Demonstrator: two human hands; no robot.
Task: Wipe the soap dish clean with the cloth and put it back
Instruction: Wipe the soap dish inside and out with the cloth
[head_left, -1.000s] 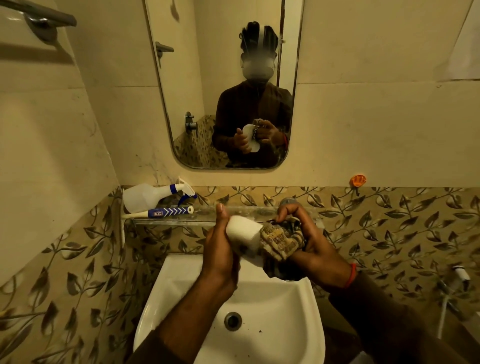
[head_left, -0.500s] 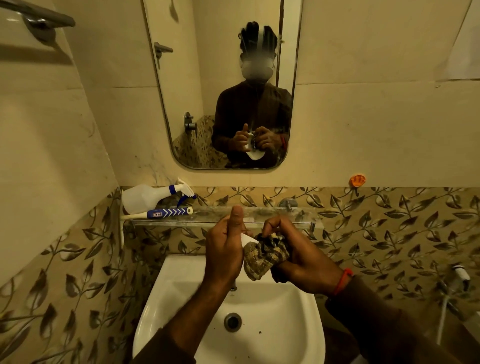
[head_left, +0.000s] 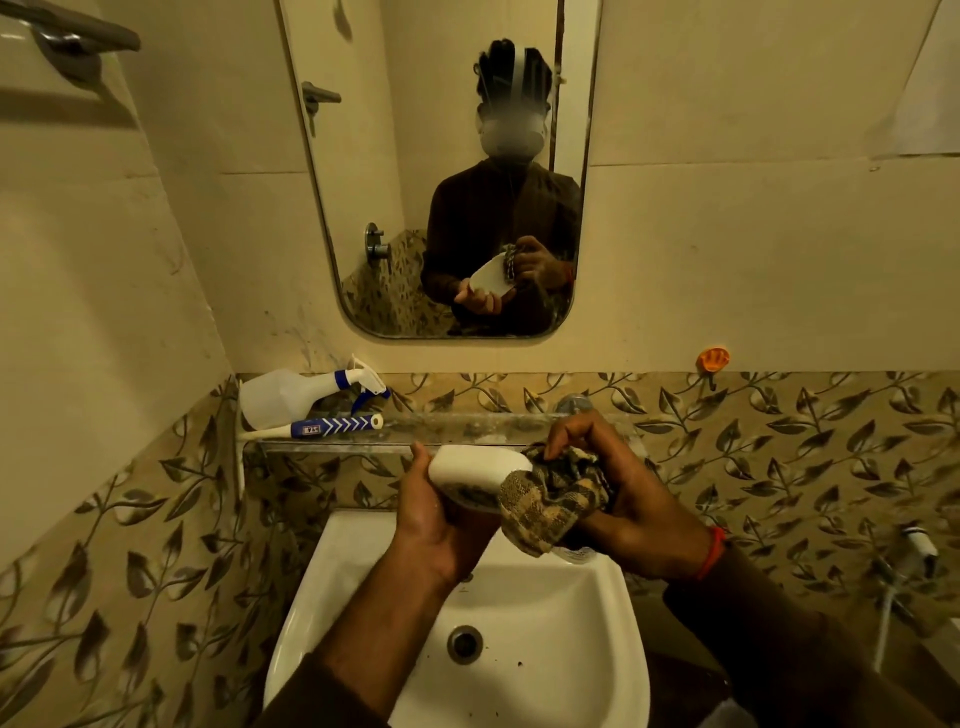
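My left hand (head_left: 441, 525) grips a white oval soap dish (head_left: 475, 470) from below, holding it above the back of the sink. The dish is tilted, with dark grime showing along its lower edge. My right hand (head_left: 628, 499) is closed around a bunched checked cloth (head_left: 550, 499) in brown and beige, which presses against the right end of the dish. The mirror (head_left: 363, 208) reflects both hands, the dish and the cloth.
A white sink (head_left: 587, 649) with a drain (head_left: 464, 644) lies below the hands. The glass shelf (head_left: 467, 428) behind carries a spray bottle (head_left: 291, 397) and a blue-white tube (head_left: 332, 427). A tap (head_left: 571, 402), an orange wall hook (head_left: 712, 358) and a hose at right (head_left: 919, 545) are nearby.
The left hand turned palm up and the dish rotated, now showing its white side. The right hand with the cloth shifted from the dish's face to its right end.
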